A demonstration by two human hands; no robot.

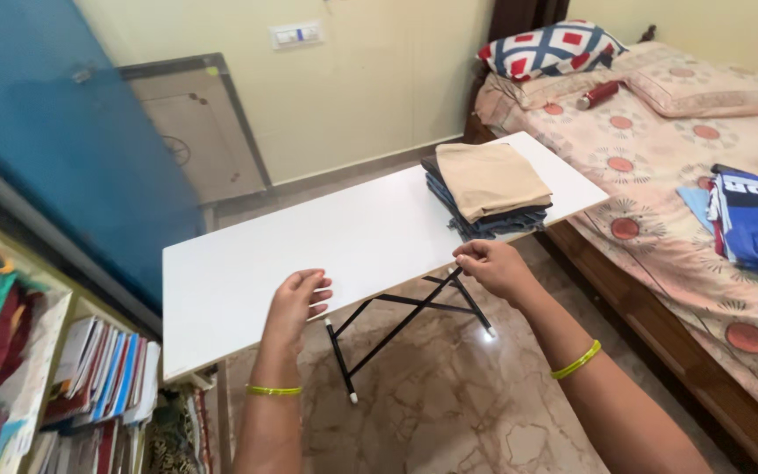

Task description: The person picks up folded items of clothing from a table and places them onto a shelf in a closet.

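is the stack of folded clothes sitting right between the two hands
No, the stack of folded clothes lies at the far end of the white table, beyond the right hand, not between it and the left hand.

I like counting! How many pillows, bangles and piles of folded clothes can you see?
Pillows: 2, a checked pillow and a peach pillow
Green bangles: 2, on the left wrist and the right wrist
Folded piles: 2, on the white table and on the bed
Total: 6
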